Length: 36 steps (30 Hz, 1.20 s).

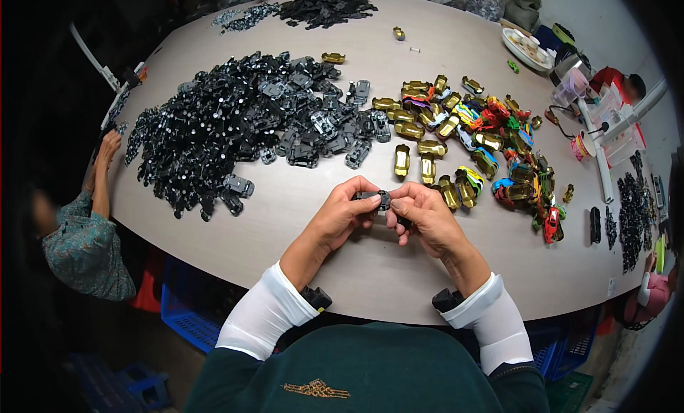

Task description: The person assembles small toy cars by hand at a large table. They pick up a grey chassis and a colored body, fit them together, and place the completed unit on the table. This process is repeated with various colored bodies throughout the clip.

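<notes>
My left hand [343, 212] and my right hand [422, 213] meet above the near middle of the table, both pinching one small dark toy-car chassis [375, 198] with wheels between fingertips. Part of the piece is hidden by my fingers. A big heap of black and grey chassis parts [242, 124] lies to the far left of my hands. To the far right lies a spread of gold and multicoloured toy-car bodies [470, 139], the nearest gold ones just beyond my right hand.
The beige round table [285, 221] curves toward me. Another person [85, 235] sits at the left edge. A second dark pile [320, 7] lies far across. A plate [527, 50], cups and a lamp stand at right. Blue crates [189, 320] sit under the table.
</notes>
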Tool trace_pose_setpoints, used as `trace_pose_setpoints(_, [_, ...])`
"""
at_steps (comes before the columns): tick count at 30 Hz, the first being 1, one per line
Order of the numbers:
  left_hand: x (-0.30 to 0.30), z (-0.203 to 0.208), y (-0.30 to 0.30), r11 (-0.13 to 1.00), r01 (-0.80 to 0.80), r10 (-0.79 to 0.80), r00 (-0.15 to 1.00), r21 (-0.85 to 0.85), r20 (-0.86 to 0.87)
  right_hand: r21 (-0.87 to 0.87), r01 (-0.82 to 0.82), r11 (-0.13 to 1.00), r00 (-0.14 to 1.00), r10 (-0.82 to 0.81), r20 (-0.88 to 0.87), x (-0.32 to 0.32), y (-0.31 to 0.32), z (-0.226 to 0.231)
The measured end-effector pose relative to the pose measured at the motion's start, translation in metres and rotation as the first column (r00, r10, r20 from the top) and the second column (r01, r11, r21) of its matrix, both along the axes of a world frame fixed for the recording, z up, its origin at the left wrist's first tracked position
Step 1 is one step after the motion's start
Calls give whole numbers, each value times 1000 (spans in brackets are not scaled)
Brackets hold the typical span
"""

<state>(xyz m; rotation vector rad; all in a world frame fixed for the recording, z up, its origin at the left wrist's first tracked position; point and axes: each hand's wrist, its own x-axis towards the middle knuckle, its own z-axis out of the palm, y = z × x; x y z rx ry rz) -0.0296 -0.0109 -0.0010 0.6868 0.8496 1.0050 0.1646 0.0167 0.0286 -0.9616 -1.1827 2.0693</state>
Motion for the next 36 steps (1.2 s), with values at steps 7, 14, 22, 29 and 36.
trace_pose_setpoints(7, [-2,1,-1,1000,3,-3,1000,31,-11,10,-15,1000,1000,15,5,-1,-1,-2])
trace_pose_setpoints(14, [-1,7,-2,999,-1,1,1000,37,13,-27,-16,1000,996,14,-90,1,1,0])
trace_pose_setpoints(22, [0,-9,-2,964,7,82,944,267,-319,231,-49,972,960,-18,279,-7,-4,-12])
trace_pose_setpoints(29, [4,7,-2,976,-11,94,921,217,-378,35,13,999,1000,-13,7,1,5,-13])
trace_pose_setpoints(36, [3,-2,-2,952,-26,162,887,304,-433,83,-14,996,997,7,82,-4,3,-14])
